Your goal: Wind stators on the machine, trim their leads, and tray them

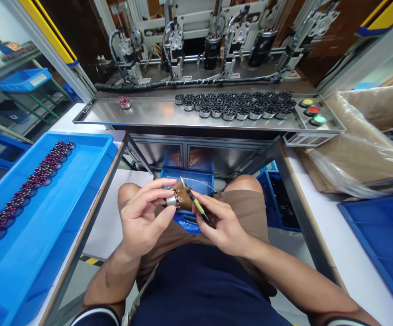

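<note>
Above my lap, my left hand (147, 213) pinches a small silver, ring-shaped motor stator (172, 200) between thumb and fingers. Coppery ends show on its right side. My right hand (218, 222) is closed round a slim hand tool with a green and black handle (198, 206). The tool slants up to the left, its pale narrow tip (182, 182) close to the stator; whether they touch I cannot tell. Thin loose wire (201, 183) trails to the right behind the tool. Below both hands lies a brown and blue thing (186, 219), partly covered by them.
Several dark-topped stators (237, 105) stand in rows on the metal ledge (142, 112), with one red-wired stator (125, 103) at left. Push buttons (313, 111) sit at right. A blue tray (64, 181) holds a line of wound stators. A plastic-lined carton (366, 145) stands right.
</note>
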`<state>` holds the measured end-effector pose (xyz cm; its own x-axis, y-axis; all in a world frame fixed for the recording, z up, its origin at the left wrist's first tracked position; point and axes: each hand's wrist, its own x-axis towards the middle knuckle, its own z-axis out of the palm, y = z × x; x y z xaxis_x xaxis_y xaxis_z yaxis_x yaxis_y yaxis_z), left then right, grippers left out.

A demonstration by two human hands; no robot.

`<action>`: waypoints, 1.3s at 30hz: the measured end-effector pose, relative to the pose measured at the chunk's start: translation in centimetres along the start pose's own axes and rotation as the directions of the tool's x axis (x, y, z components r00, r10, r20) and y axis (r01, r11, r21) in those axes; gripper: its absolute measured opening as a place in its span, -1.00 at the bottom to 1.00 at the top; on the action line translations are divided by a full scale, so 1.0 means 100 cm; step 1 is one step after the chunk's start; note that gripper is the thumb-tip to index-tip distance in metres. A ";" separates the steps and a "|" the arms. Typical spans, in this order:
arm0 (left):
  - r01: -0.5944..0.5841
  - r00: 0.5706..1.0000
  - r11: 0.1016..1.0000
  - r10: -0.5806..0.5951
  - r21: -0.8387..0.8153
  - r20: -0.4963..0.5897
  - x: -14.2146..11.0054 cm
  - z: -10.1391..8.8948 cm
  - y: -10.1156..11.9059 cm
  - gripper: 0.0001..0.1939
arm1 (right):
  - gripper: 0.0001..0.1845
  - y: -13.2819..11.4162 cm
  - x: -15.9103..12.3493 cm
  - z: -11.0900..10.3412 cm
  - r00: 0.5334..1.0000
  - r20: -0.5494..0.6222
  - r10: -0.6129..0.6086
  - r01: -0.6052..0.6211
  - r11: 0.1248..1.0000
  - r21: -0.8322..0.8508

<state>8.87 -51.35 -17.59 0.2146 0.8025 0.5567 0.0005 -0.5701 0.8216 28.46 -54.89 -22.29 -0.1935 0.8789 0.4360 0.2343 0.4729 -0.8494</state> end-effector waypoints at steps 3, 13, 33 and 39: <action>-0.087 0.996 0.993 0.085 0.083 0.021 0.000 -0.004 -0.004 -0.62 | -0.43 0.002 0.001 -0.004 0.984 0.010 0.176 -0.176 0.984 0.030; -0.346 0.934 0.838 0.350 0.422 0.072 0.002 -0.011 -0.017 -0.44 | -0.41 -0.020 -0.013 -0.030 0.966 0.063 0.251 -0.255 0.965 0.063; -0.408 0.910 0.835 0.403 0.369 0.095 -0.002 -0.013 -0.015 -0.29 | -0.35 -0.052 -0.008 -0.032 0.887 0.376 0.269 -0.419 0.812 0.406; -0.418 0.906 0.842 0.416 0.341 0.082 -0.004 -0.012 -0.017 -0.28 | -0.41 -0.054 -0.005 -0.030 0.887 0.379 0.265 -0.418 0.811 0.410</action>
<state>7.63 -50.46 -19.03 0.2745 0.4750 0.8361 0.2441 -0.8754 0.4172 30.20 -57.70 -17.01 -0.4702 0.8812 0.0484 -0.1199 -0.0094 -0.9927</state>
